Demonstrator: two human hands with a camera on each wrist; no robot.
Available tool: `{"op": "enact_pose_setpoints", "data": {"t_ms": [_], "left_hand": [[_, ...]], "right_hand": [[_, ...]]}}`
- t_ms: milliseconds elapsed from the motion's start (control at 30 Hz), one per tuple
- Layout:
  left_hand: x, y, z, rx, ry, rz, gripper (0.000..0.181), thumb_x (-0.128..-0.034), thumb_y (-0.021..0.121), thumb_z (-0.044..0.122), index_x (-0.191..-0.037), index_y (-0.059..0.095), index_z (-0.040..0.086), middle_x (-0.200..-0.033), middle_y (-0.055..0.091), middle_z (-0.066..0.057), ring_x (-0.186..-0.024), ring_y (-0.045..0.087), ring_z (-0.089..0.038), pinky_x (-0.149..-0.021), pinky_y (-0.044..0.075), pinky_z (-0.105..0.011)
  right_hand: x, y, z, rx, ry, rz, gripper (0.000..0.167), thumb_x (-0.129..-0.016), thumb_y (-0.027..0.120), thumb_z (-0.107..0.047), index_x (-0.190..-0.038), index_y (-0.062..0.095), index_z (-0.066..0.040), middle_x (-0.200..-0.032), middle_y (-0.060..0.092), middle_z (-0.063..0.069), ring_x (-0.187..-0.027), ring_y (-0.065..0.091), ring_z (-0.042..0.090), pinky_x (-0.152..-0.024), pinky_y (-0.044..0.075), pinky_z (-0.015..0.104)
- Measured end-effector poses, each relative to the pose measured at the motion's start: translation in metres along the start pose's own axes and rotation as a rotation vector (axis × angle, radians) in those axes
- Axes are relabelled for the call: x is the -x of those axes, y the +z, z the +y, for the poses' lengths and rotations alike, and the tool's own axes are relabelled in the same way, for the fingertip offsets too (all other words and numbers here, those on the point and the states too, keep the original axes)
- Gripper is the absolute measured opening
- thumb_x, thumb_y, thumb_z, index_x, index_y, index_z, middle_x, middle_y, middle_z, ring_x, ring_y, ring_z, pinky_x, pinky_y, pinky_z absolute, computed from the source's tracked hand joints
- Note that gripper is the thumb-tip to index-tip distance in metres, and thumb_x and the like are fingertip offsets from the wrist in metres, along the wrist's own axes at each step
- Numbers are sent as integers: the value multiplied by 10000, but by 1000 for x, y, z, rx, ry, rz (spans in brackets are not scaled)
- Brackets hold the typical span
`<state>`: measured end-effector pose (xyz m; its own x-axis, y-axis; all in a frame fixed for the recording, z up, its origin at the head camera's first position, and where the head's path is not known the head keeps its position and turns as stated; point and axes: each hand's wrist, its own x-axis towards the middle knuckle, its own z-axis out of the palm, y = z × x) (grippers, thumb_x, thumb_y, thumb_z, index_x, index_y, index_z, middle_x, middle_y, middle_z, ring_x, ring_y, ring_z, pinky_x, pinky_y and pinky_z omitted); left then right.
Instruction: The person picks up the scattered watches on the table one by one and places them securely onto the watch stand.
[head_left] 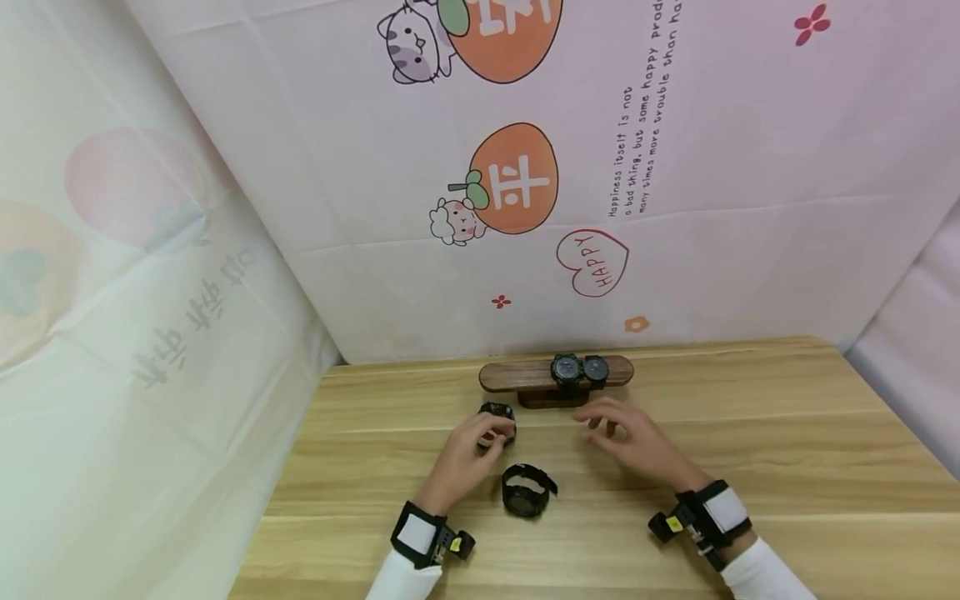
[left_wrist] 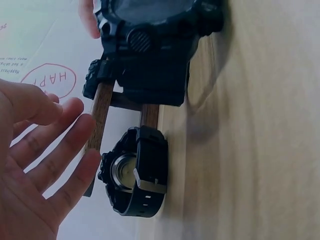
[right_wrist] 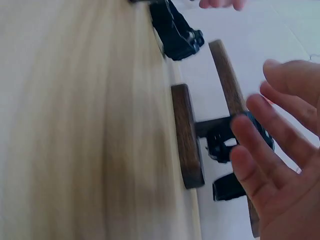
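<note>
A wooden stand is set close to the back edge of the table, just before the hanging cloth. 2 watches are carried side by side on the right half of its bar: a left watch and a right watch. The longer left stretch of the bar is left bare, as is a short piece at its right end.

A 3rd watch is placed on the wood before the stand's left end, its buckled strap seen in the left wrist view. The left hand is held right by it, fingers loosely bent and nothing gripped; whether the watch is touched cannot be told. A 4th watch is laid nearer the person, well inside the table's edges, strap looped.

The right hand is held before the stand's right end, fingers relaxed and parted, nothing grasped. A wide gap is left between the 2 hands, and broad wood is seen to the right.
</note>
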<state>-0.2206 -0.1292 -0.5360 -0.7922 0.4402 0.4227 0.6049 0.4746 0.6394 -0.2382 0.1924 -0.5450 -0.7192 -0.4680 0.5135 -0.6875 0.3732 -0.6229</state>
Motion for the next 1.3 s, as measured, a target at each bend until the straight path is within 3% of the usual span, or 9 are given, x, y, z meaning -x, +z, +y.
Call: {"op": "enact_pose_setpoints", "data": {"t_ms": [200,333,600,900,1067,1300], "left_hand": [[4,6,2,45,42,-21,268,-1028,651,-17,-1270,715,77,-1116,753,-48,-1015,729,-141,-849,633,-227],[5,10,5,73,74,-61,288,-1020,648,-33,-1292,701,45,-1120,765,-79,-1020,743,-162,-888,632,-224],[8,17,10,101,-24,-132,258,-1045,655,46,-1297,713,39,-1127,771,-35,-1017,724,-104,-881,623,-232],[12,24,5,100,5,-156,198,-1073,631,90,-1225,757,105,-1130,768,-19,-998,694,-27,-847,605,-195],[13,26,6,95,-13,-151,181,-1070,639,104,-1183,772,151,-1118,770,24,-1003,691,-14,-863,604,-208],[12,26,7,113,-31,-158,186,-1063,643,98,-1172,782,158,-1120,771,42,-1005,690,-12,-867,615,-234]], "right_hand": [[4,15,-8,-105,20,-108,332,-934,790,-13,-1245,734,-115,-1170,732,113,-922,683,75,-744,620,255],[7,22,-12,-133,23,-166,297,-956,788,-73,-1248,736,-95,-1192,724,45,-929,675,53,-755,622,260],[11,37,-19,-194,0,-252,307,-967,791,-133,-1269,737,-131,-1231,711,-4,-910,660,70,-713,599,257],[13,47,-24,-283,45,-368,296,-1012,748,-187,-1307,729,-203,-1329,688,16,-1036,663,161,-776,595,294],[13,49,-26,-266,55,-396,270,-1018,743,-240,-1286,730,-268,-1340,683,-3,-1063,651,125,-791,584,277],[11,52,-27,-220,9,-395,226,-1003,759,-256,-1226,755,-291,-1281,669,-54,-1168,635,102,-917,583,287]]}}
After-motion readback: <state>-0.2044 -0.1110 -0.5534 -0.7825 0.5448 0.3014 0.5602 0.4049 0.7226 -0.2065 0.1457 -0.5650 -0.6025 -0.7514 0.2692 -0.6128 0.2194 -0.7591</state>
